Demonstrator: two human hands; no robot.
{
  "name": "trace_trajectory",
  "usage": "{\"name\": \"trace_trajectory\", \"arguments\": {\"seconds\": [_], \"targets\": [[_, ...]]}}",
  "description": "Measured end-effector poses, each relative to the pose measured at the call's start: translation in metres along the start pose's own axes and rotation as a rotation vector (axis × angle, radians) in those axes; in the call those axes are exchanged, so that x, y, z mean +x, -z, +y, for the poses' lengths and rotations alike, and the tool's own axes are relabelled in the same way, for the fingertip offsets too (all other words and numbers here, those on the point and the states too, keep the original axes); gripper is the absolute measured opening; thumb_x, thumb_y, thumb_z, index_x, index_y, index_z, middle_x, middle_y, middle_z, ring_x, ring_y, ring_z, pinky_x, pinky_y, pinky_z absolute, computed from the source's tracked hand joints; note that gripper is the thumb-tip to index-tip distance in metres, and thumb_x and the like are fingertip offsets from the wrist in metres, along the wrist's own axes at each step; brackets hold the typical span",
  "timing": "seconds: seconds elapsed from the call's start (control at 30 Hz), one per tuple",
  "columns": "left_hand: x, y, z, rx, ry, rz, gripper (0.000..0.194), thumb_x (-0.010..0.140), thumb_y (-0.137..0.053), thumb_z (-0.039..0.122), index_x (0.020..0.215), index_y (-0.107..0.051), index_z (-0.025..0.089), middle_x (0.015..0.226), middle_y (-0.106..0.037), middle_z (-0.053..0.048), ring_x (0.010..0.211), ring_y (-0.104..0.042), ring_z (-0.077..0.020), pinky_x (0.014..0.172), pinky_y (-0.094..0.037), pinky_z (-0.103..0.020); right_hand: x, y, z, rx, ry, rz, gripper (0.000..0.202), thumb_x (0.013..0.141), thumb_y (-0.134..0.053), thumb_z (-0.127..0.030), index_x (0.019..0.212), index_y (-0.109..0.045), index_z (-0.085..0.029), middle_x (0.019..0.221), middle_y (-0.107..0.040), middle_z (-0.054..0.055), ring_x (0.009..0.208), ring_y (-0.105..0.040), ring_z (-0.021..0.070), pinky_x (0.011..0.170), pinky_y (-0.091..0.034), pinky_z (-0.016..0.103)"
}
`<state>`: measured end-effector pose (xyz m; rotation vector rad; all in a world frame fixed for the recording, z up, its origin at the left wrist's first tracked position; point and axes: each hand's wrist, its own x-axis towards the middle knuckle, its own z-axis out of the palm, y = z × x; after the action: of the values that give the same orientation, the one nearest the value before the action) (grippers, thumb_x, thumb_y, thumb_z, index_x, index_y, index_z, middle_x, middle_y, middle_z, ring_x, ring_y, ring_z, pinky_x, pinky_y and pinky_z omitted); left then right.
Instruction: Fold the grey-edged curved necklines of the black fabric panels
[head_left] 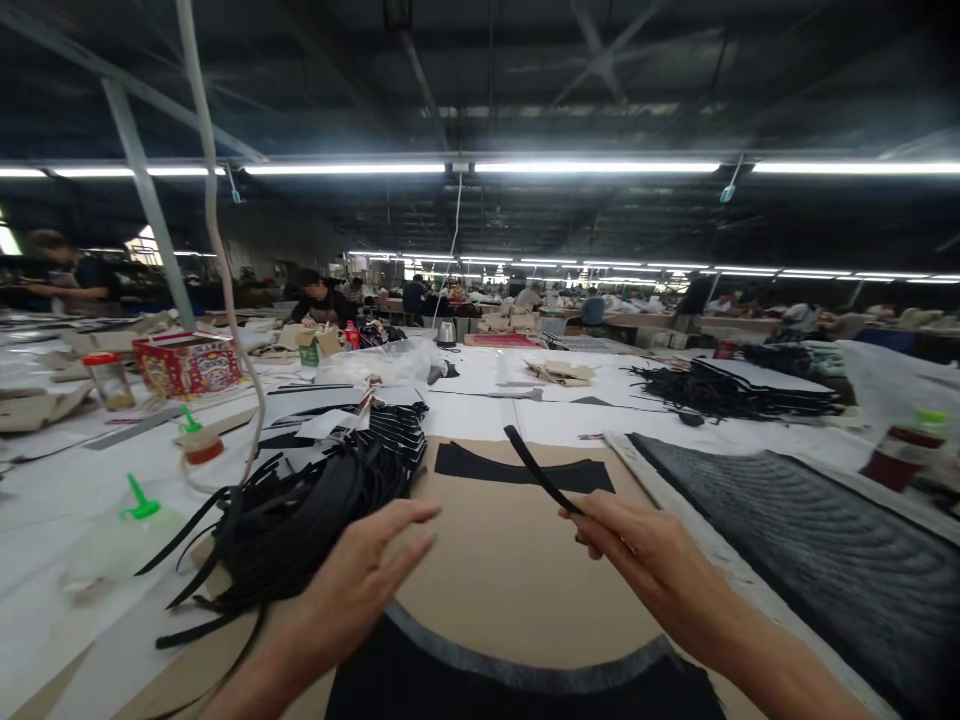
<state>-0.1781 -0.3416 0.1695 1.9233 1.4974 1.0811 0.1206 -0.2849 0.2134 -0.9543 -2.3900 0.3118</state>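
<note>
A: Here was the right hand, thumb and fingers pinching the near end of a narrow black strip over the right half of the tan board!

B: And the strip's free end?

A: Slanting up and left toward the board's far edge, crossing in front of a curved black piece that lay flat along that edge. Whether the two touched, I couldn't tell.

B: What about the left hand?

A: Spread, thumb parted from the fingers, poised over the left side of the board and facing the right hand across a gap!

B: Plenty lay near it, too.

A: Yes, a heap of black strips sprawled over the board's left edge, loose ends trailing onto the white surface.

B: Down at the board's near end?

A: A black fabric piece, its concave far edge trimmed with a grey band!

B: And beyond the right edge sat the dark grey fabric, while a squeeze bottle with a green nozzle stood out left.
</note>
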Motion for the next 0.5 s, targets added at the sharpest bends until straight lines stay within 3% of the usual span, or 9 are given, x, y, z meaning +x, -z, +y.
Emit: {"name": "trace_trajectory", "arguments": {"seconds": [0.13, 0.2, 0.27, 0.37, 0.43, 0.5], "targets": [[0.012, -0.055, 0.059, -0.523, -0.142, -0.018, 0.051, 0.09, -0.058, 0.048, 0.133, -0.048, 0.023, 0.13, -0.051, -0.007, 0.123, -0.044, -0.0243, 0.11, -0.03, -0.039, -0.005, -0.006, -0.016, 0.081, 0.093, 0.0, 0.026, 0.099, -0.034, -0.03, 0.095, -0.058, -0.022, 0.08, -0.06, 0.0, 0.071, -0.057, 0.0126, 0.065, -0.041, 0.024], [0.015, -0.067, 0.077, -0.613, -0.211, -0.058, 0.057, 0.086, -0.068, 0.041, 0.135, -0.046, 0.024, 0.134, -0.047, -0.006, 0.127, -0.039, -0.0247, 0.112, -0.024, -0.039, -0.008, -0.004, -0.025, 0.239, 0.07, 0.066, 0.019, 0.097, -0.042, -0.031, 0.1, -0.06, -0.025, 0.085, -0.064, 0.0, 0.08, -0.061, 0.013, 0.073, -0.045, 0.023], [0.017, -0.071, 0.09, -0.695, -0.254, -0.171, 0.058, 0.083, -0.072, 0.035, 0.134, -0.046, 0.025, 0.133, -0.047, -0.006, 0.121, -0.045, -0.0238, 0.109, -0.029, -0.037, -0.012, -0.001, -0.035, 0.488, -0.004, 0.201, 0.014, 0.095, -0.05, -0.033, 0.103, -0.06, -0.026, 0.087, -0.066, -0.001, 0.084, -0.064, 0.0137, 0.076, -0.049, 0.022], [0.017, -0.07, 0.099, -0.805, -0.225, -0.38, 0.048, 0.087, -0.066, 0.033, 0.131, -0.051, 0.023, 0.113, -0.057, -0.007, 0.082, -0.058, -0.0152, 0.083, -0.044, -0.027, -0.02, 0.004, -0.047, 0.848, -0.134, 0.424, 0.015, 0.089, -0.06, -0.036, 0.101, -0.06, -0.028, 0.084, -0.068, -0.001, 0.079, -0.066, 0.0138, 0.067, -0.054, 0.019], [0.012, -0.067, 0.095, -0.767, -0.13, -0.45, 0.033, 0.09, -0.06, 0.034, 0.117, -0.06, 0.017, 0.082, -0.059, -0.003, 0.06, -0.047, -0.0099, 0.064, -0.039, -0.021, -0.033, 0.003, -0.045, 0.994, -0.225, 0.547, 0.019, 0.083, -0.067, -0.037, 0.099, -0.06, -0.029, 0.083, -0.069, 0.0, 0.079, -0.067, 0.0149, 0.069, -0.056, 0.019], [0.002, -0.064, 0.081, -0.638, 0.018, -0.507, 0.026, 0.091, -0.055, 0.035, 0.1, -0.066, 0.013, 0.06, -0.049, 0.002, 0.054, -0.039, -0.0092, 0.055, -0.03, -0.018, -0.057, -0.006, -0.033, 1.099, -0.361, 0.644, 0.025, 0.078, -0.072, -0.036, 0.099, -0.059, -0.03, 0.081, -0.069, -0.001, 0.081, -0.068, 0.0177, 0.074, -0.057, 0.023]]}}
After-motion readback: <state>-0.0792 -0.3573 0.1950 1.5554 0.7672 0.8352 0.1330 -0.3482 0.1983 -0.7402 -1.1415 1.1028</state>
